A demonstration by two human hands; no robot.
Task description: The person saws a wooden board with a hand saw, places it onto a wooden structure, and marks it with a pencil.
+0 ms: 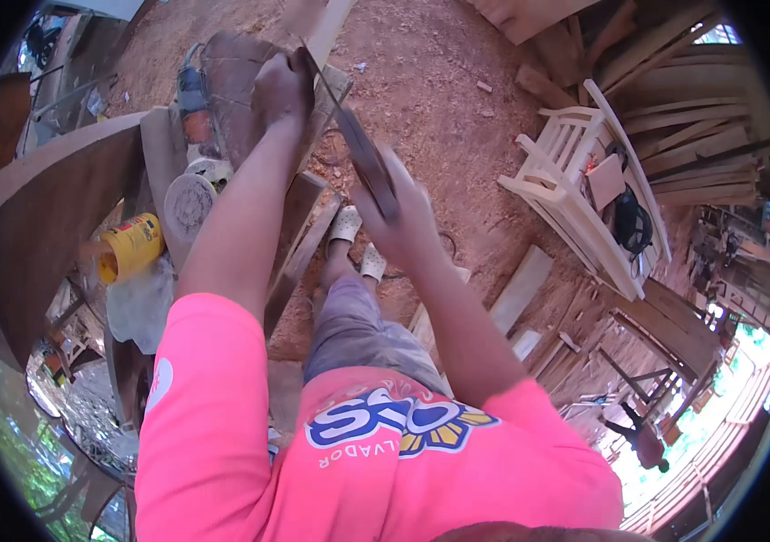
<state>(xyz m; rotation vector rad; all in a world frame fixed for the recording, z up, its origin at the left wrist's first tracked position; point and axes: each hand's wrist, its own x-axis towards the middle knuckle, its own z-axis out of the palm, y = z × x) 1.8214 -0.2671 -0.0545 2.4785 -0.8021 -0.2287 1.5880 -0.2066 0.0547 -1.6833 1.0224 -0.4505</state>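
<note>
Open room is offered above the sawdust-strewn ground (pixel 439 99), to the right of the right hand (pixel 396 212), until it is bounded by the pale wooden furniture frame (pixel 558 191). Between that hand and the left hand (pixel 278 95), passage is barred by the long blade (pixel 358 144). On the far left, reach is hemmed in by the yellow container (pixel 136 239) and the curved wooden slab (pixel 51 199).

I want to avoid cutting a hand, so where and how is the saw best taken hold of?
I would grip the saw at its near, wider end, coming from the person's right, as the right hand does. It points away from the person and narrows toward the far tip, which appears close to the left hand, so that end looks riskier. The teeth are not clear.
</note>
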